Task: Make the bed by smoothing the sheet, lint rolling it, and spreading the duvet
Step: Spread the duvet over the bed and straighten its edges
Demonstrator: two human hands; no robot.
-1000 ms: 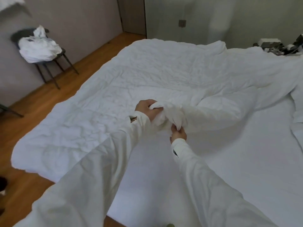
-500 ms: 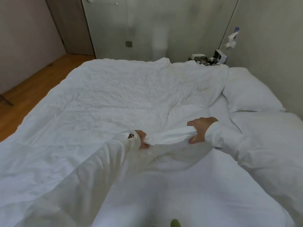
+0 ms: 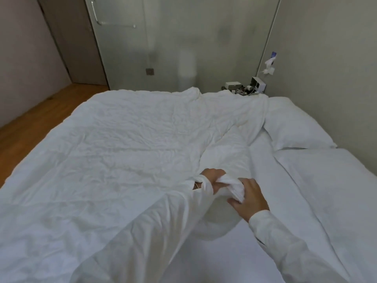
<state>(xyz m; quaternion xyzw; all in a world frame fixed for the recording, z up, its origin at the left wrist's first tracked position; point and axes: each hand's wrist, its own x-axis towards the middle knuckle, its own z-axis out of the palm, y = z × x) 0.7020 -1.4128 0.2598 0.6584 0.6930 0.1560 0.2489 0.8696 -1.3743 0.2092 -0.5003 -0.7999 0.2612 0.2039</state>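
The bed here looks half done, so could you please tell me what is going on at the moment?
A person in white sleeves is spreading the crumpled white duvet over the bed. Both hands grip one bunched corner of it near the middle: the left hand holds the fabric from the left and the right hand pinches it from the right. The duvet covers the left part of the bed, while the smooth white sheet lies bare on the near right. A white pillow rests by the right wall.

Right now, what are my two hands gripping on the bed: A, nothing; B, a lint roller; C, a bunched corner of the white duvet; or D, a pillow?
C: the left hand and right hand both clutch a gathered wad of the duvet; the pillow lies untouched by the wall.
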